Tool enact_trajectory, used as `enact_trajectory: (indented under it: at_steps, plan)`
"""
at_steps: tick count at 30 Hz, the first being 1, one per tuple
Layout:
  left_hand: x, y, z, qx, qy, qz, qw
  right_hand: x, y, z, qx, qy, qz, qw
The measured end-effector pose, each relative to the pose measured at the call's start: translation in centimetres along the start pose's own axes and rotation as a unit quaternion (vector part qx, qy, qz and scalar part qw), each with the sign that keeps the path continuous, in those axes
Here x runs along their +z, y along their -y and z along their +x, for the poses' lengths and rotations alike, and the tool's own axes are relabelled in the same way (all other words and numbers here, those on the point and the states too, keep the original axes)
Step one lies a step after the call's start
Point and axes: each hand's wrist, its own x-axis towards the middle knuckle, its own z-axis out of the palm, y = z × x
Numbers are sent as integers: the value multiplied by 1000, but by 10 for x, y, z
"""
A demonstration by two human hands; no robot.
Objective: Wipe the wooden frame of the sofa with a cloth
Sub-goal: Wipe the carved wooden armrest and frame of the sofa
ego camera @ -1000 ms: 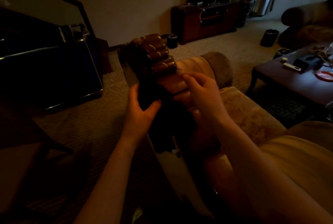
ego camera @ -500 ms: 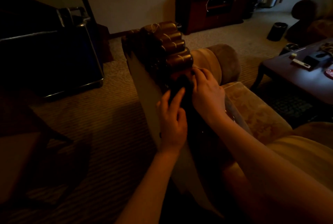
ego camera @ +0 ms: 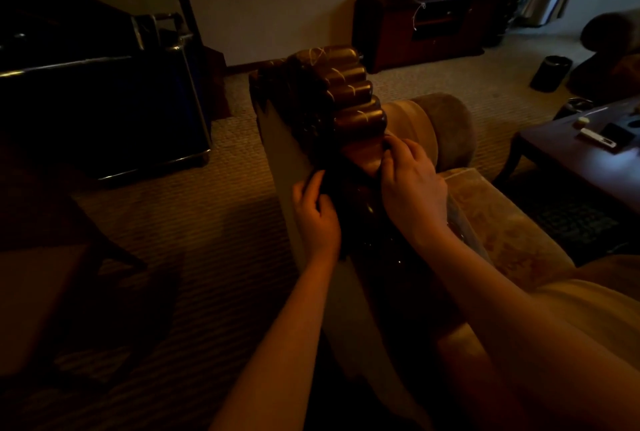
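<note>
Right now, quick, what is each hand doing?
Left hand: fingers curled, gripping the dark cloth against the wooden frame.
Right hand: fingers curled, pinching the same cloth at the frame's carved edge.

Carved wooden frame (ego camera: 349,98): dark wood, glossy lacquer, highlights noted on rounded lobes. Cloth (ego camera: 341,177): dark, matt fabric. Sofa arm (ego camera: 450,129): napped, matt upholstery; seat cushion (ego camera: 509,233) patterned woven fabric. Carpet (ego camera: 214,222): ribbed, rough pile. Coffee table (ego camera: 568,167): polished, reflective wood.
</note>
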Motion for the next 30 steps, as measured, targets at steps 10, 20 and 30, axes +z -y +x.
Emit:
enact_trajectory:
  at_steps: [10,20,30]
  plan:
    - [3,5,36,-28,40,6,999,1,-2,-1,-4,1,-16,1000]
    - [-3,-9,-28,54,13,-20,998,2,-2,-1,-3,3,-17,1000]
    - [2,-4,-16,-42,22,7,999,-4,4,-3,2,16,-7,1000]
